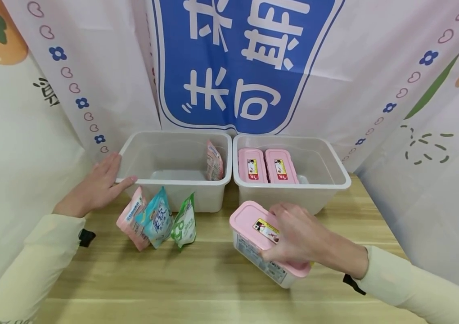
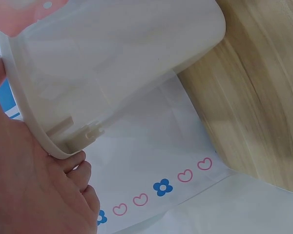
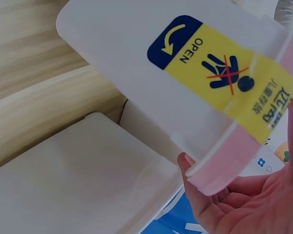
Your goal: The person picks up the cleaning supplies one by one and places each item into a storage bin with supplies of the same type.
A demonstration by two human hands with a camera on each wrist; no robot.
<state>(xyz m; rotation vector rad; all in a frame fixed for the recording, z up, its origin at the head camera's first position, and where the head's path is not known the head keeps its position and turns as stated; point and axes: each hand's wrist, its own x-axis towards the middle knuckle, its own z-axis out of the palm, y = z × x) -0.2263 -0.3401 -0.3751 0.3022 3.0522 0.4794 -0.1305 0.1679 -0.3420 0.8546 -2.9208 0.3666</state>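
The right-hand grip is holding a pink-lidded box on the near side of the right bin. Left of it, the left-hand grip is clasping the left bin.

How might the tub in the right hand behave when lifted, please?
The tub seems stiff, given straight edges, and perhaps slippery, its walls looking smooth. The lid may stay shut: a yellow sticker spans its edge.

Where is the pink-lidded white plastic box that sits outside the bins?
In the head view, the pink-lidded white plastic box is right of centre, in the right hand's grip, just in front of the right-hand off-white plastic bin.
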